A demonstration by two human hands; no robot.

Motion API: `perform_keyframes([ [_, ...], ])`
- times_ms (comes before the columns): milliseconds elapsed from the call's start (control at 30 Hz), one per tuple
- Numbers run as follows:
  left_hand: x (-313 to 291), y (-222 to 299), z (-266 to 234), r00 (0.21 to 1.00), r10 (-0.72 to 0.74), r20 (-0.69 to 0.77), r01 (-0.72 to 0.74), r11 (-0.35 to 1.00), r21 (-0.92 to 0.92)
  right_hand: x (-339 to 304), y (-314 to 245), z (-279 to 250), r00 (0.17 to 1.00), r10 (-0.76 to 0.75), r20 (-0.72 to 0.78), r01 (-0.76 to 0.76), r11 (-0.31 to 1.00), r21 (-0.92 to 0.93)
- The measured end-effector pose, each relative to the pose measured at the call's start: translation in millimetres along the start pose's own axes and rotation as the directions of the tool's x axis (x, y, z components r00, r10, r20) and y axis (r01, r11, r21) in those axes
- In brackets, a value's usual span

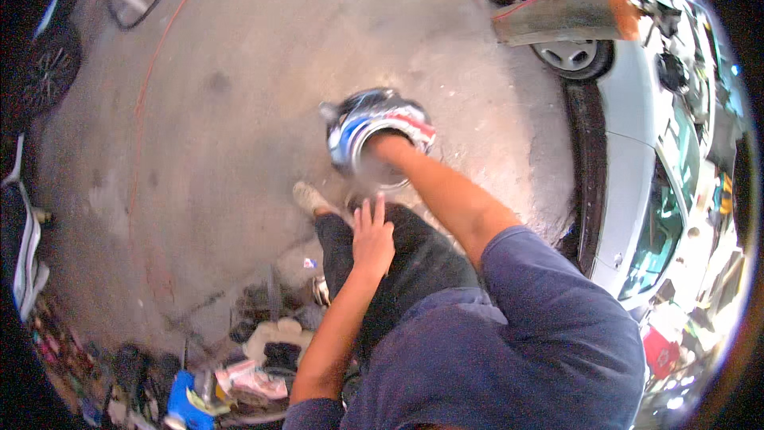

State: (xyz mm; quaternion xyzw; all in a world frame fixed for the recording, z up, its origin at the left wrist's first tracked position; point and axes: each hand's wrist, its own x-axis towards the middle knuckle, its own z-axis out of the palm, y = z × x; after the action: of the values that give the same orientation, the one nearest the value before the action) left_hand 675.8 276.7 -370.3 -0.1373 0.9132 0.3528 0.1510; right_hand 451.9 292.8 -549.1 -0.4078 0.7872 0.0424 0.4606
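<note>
My right hand (390, 148) reaches down into the open top of a round can (344, 142) with a blue, white and red label. Its fingers are inside the can and blurred, so what they touch cannot be made out. A dark object (372, 100) sits right against the can's far side, its kind unclear. My left hand (373, 237) lies over my dark-trousered leg (422, 247), fingers stretched out and holding nothing. It is just on the near side of the can.
A pale car (625, 167) with its wheel (574, 58) stands along the right. Another car's wheel (54, 72) shows at the far left. A red cord (143, 95) runs over the concrete floor (239, 111). Assorted clutter, including a blue container (189, 402), lies at the lower left.
</note>
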Motion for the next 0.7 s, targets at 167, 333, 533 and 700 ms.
perform_keyframes([
  [167,9,18,-4,0.999,0.011,0.038,-0.014,0.998,0.067,5,-26,-30,0.997,0.078,-0.02,-0.076,0.994,0.08],
  [333,14,18,-10,0.994,0.059,0.089,-0.065,0.995,0.072,-9,-31,-52,0.987,0.163,0.011,-0.162,0.972,0.17],
  [533,10,2,-1,0.993,0.076,0.09,-0.086,0.99,0.116,-56,-43,-77,0.967,0.252,0.032,-0.252,0.932,0.26],
  [700,5,0,-10,0.979,0.124,0.162,-0.149,0.977,0.151,-99,-10,-42,0.928,0.112,-0.356,-0.006,0.958,0.286],
])
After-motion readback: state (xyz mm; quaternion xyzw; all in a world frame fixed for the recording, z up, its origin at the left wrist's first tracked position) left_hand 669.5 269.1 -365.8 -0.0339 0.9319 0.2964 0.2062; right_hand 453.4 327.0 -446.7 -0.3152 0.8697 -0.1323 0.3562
